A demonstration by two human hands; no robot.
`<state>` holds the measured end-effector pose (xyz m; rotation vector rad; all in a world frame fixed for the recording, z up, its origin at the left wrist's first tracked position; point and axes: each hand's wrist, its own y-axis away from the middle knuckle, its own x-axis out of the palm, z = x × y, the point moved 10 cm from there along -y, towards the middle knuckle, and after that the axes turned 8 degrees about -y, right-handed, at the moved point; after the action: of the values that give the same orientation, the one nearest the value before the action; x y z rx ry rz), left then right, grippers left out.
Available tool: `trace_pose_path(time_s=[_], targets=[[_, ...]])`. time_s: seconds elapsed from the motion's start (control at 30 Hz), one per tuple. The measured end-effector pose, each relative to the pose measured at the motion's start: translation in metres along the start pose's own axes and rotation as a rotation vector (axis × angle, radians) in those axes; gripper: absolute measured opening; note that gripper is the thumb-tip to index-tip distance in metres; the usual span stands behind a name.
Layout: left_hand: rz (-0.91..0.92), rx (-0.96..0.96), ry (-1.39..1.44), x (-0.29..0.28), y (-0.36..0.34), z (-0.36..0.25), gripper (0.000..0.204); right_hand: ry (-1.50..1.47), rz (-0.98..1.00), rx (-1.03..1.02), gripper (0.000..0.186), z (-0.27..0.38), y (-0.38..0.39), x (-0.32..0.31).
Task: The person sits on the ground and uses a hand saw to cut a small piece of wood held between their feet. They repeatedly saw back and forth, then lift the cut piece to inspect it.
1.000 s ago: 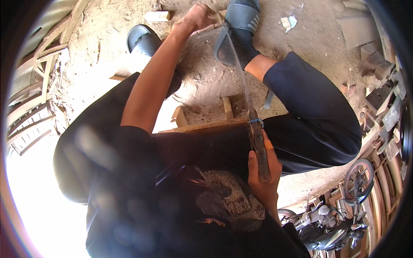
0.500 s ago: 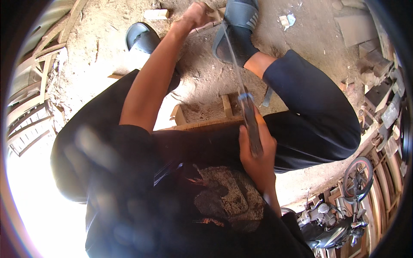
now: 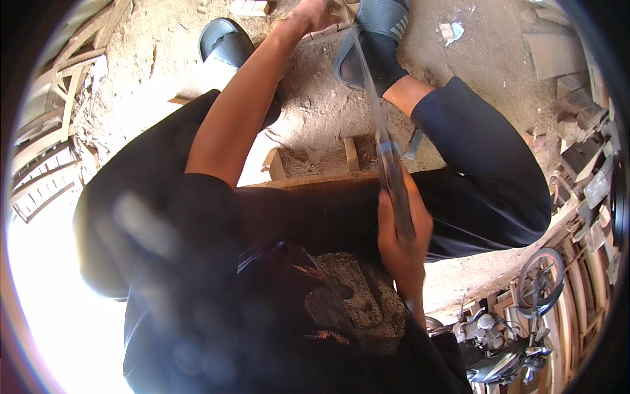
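My right hand [image 3: 405, 226] is wrapped around the dark handle of a handsaw [image 3: 374, 105]. Its long, thin blade shows nearly edge-on, slanting away toward the top edge; I cannot make out the teeth. At the top my left hand [image 3: 314, 16] is closed on a narrow strip of wood [image 3: 325, 34] close to the ground. The far end of the blade reaches the wood beside that hand. My right foot, in a dark sock and a slide sandal [image 3: 380, 18], rests at the wood's right side. The left fingertips are partly cut off by the frame.
A loose black sandal [image 3: 225, 47] and a pale wood block [image 3: 249, 8] lie at the upper left. A wooden seat edge [image 3: 321, 180] shows between my legs. Wood scraps [image 3: 581, 154] pile up at the right, and a motorcycle [image 3: 499, 341] stands lower right.
My right hand and the saw have shifted slightly right in the picture. The view has moved a little, so the left hand and the wood sit higher. Both grips are the same.
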<state>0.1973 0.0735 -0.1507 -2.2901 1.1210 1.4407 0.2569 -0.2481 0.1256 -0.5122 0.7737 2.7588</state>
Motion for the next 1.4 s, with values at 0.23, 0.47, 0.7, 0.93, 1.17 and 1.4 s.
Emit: trace_pose_path(time_s=[0.23,0.47,0.7,0.93,1.17,1.4], targets=[[-0.022,-0.017,-0.018,0.005,-0.007,0.007,0.033,0.033,0.023,0.02,0.046,0.002,0.021,-0.008],[-0.042,-0.018,0.013,0.013,-0.013,0.016,0.038,0.108,0.03,0.001,0.044,-0.003,0.018,-0.008],[-0.118,0.099,-0.005,0.012,-0.004,0.022,0.032,0.089,0.051,0.105,0.047,0.0,0.026,-0.001],[-0.001,0.002,0.041,-0.022,0.009,-0.009,0.02,0.011,0.057,0.17,0.047,-0.01,0.014,-0.002],[-0.123,0.012,0.037,-0.013,0.004,-0.003,0.016,-0.008,0.009,0.17,0.048,-0.011,0.017,-0.01],[-0.226,0.093,0.1,-0.016,0.005,-0.002,0.021,0.049,-0.032,-0.032,0.047,-0.002,0.022,0.002]])
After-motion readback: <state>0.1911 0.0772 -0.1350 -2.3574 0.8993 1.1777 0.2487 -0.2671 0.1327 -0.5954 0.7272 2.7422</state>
